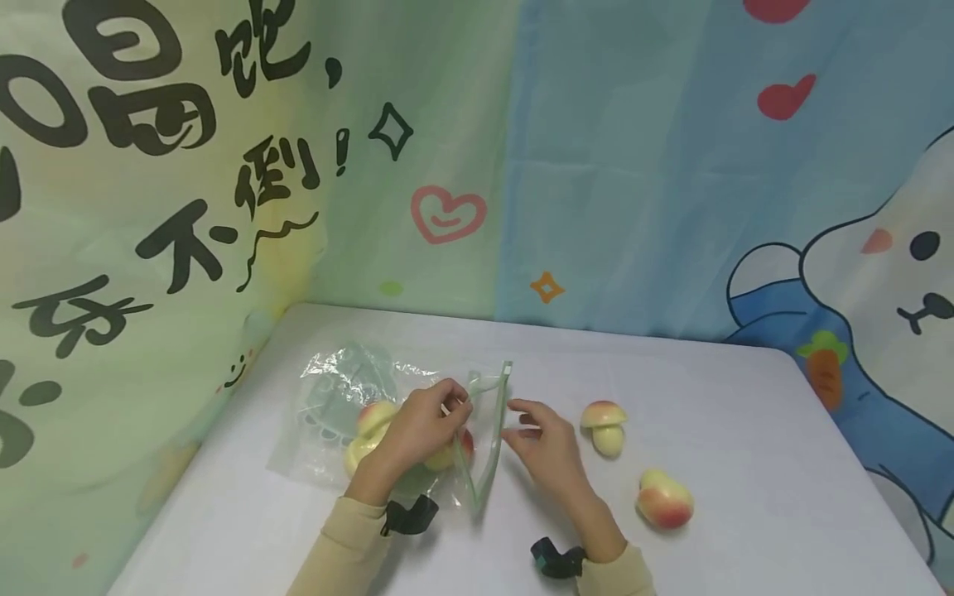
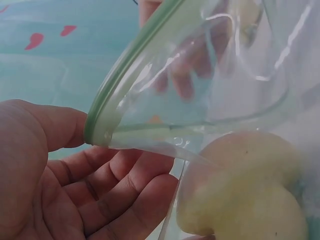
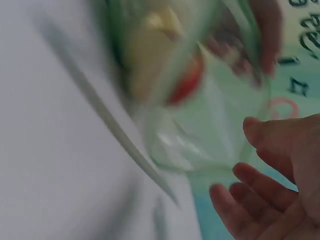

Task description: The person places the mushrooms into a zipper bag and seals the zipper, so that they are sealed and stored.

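A clear zip bag (image 1: 305, 451) with a green-edged mouth lies on the left half of the table, mouth toward the right. Inside it are yellow-and-red mushroom-shaped pieces (image 1: 359, 455), one of them large in the left wrist view (image 2: 245, 187). My left hand (image 1: 428, 426) pinches the green rim (image 2: 107, 95) between thumb and fingers, holding that side up. At the far side of the gaping mouth is my right hand (image 1: 547, 447), its thumb and fingers spread apart near the green edge (image 3: 200, 169) with nothing between them.
A mushroom-shaped piece (image 1: 607, 426) sits right of the right hand. Another yellow-and-red piece (image 1: 666, 499) lies nearer the front. The white table (image 1: 753, 463) ends at a printed cloth backdrop (image 1: 619, 207). A black wrist mount (image 1: 559, 559) is on the right arm.
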A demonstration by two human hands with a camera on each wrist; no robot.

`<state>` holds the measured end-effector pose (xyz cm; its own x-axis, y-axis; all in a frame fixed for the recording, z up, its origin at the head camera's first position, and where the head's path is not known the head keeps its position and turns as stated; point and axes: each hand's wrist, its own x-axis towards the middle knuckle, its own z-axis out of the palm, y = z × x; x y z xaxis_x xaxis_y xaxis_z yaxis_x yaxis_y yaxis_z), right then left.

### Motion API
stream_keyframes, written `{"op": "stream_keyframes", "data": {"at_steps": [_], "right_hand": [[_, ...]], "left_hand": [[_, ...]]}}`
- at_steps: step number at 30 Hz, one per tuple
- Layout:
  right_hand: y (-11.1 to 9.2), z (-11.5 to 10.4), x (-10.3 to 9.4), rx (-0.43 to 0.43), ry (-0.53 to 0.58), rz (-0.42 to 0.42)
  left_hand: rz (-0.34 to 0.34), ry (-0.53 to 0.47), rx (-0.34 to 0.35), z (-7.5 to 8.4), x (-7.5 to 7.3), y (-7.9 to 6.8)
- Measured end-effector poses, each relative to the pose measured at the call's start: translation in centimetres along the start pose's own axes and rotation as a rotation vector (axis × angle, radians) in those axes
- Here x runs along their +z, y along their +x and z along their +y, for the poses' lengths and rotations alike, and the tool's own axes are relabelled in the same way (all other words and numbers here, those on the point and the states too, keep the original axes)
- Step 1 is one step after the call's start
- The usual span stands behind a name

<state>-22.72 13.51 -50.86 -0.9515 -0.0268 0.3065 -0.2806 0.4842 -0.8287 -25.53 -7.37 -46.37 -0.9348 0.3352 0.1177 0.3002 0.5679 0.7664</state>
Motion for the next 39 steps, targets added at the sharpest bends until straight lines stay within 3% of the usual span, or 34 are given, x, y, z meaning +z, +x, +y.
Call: {"op": "stream_keyframes", "data": {"at_steps": [4, 7, 9, 12, 16, 25, 31, 39], "right_hand": [[0.6, 1.0, -2.9, -0.021, -0.158, 0.177], [0.5, 1.6, -5.0, 0.037, -0.270, 0.234], [0.4, 1.9, -6.0, 0.119, -0.336, 0.203], [0.1, 2.4, -6.8, 0.252, -0.460, 0.082], [0.0, 3.3, -6.8, 0.339, -0.540, -0.024], [0.7, 3.2, -6.7, 0.333, -0.488, -0.029], [1.0, 2.5, -6.4, 0.354, -0.416, -0.081], [1.0, 0.7, -4.2, 0.261, -0.276, -0.114]], "left_hand": [[0.016, 0.001, -0.005, -0.3, 0.4, -0.3], [0.016, 0.012, -0.001, -0.4, 0.6, -0.5], [0.018, 0.015, 0.002, -0.5, 0.7, -0.6], [0.019, 0.016, 0.004, -0.6, 0.8, -0.7], [0.019, 0.017, -0.003, -0.6, 0.9, -0.8], [0.032, 0.033, 0.006, 0.3, 0.0, 0.1], [0.029, 0.048, -0.008, 0.4, -0.3, 0.5], [0.030, 0.034, -0.031, -0.2, -0.1, 0.3]]}}
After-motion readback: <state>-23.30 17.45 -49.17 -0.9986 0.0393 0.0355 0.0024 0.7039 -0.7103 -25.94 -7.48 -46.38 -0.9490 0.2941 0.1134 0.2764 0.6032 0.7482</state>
